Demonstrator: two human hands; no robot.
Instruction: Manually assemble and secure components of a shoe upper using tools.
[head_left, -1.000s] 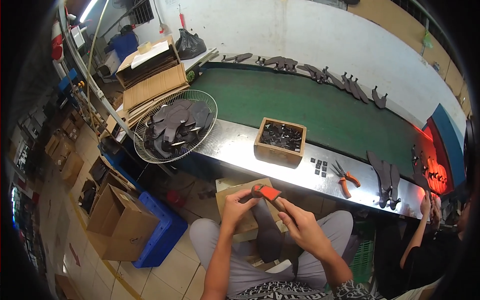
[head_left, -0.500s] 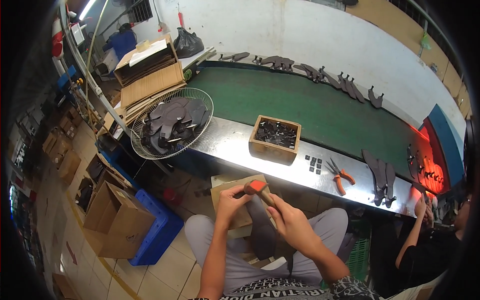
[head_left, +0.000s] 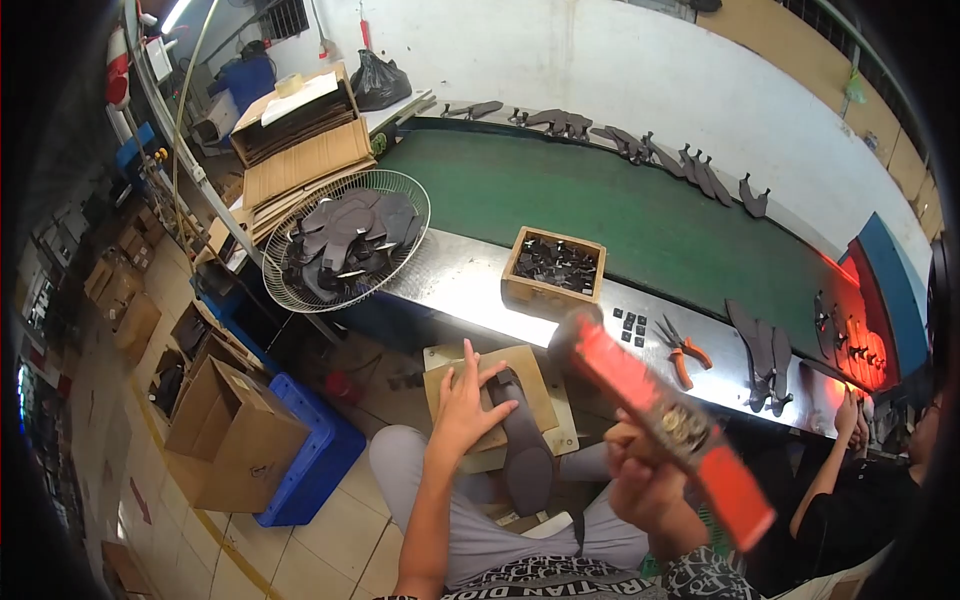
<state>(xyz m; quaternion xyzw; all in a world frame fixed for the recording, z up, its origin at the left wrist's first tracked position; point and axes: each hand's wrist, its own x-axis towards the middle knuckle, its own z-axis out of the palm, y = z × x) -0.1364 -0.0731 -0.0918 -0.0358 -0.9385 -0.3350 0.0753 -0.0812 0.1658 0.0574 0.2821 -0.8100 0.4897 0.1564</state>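
Note:
My right hand (head_left: 648,490) grips a hammer (head_left: 640,385) with a red-orange head, raised close to the camera and blurred. On a pale board (head_left: 538,378) in front of my lap lies a long dark grey sole-shaped piece (head_left: 526,455), its broad end toward me. My left hand (head_left: 462,412) is spread beside that piece's far end, fingers apart, thumb at its edge. Whether the thumb touches it I cannot tell. Above, on the metal ledge, a wooden box (head_left: 553,297) holds many small black parts. Several small black squares (head_left: 628,327) lie beside orange-handled pliers (head_left: 682,350).
A green conveyor belt (head_left: 560,190) runs behind the metal ledge. At left stand a wire basket (head_left: 422,225) of dark pieces, a cardboard box (head_left: 235,430) and a blue crate (head_left: 320,455). A co-worker's arm (head_left: 825,480) is at far right, near a red-lit machine (head_left: 895,300).
My right hand has lifted the hammer up and to the right, away from the dark piece. My left hand has let go of the piece's far end and spread its fingers.

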